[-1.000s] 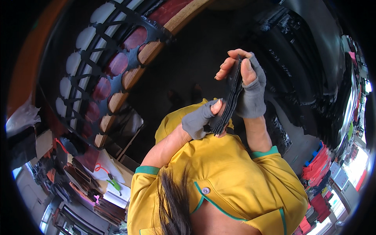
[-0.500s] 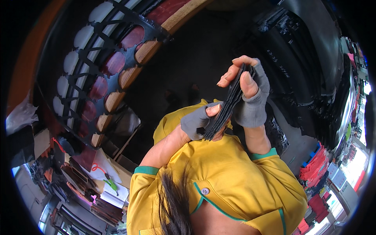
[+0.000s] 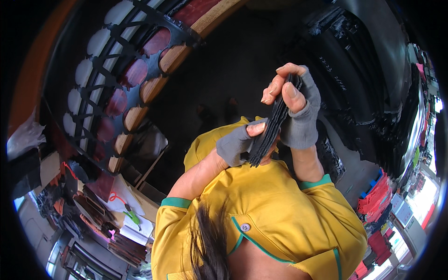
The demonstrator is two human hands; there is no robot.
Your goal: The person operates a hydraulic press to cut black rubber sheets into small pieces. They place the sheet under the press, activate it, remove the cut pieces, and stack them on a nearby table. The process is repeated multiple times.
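two hands hold one stack of thin dark sheets (image 3: 272,127) up in the air, in front of the person's yellow shirt (image 3: 261,210). nothing carries the stack but the hands; no bench is under it.

the right hand (image 3: 295,112) has a narrow grip on the top end. its thumb presses one flat side and its fingers (image 3: 275,88) curl over the other side. the left hand (image 3: 239,142) has a narrow grip on the low end, with the thumb tip on the edge of the stack. both hands wear grey gloves with no finger ends, so bare skin touches the sheets.

the sheets look thin and flat, like cut bits of leather or felt. the stack leans a little and keeps its shape, so i think it is a bit stiff but can bend. it looks light. the loose sheets could slide apart or fan out if the pinch goes soft. the safe place to hold is at both ends, squeezing the flat sides, as it is held now.

a dark frame with round holes (image 3: 116,88) stands at the far left, and piles of papers (image 3: 126,210) lie low on the left.
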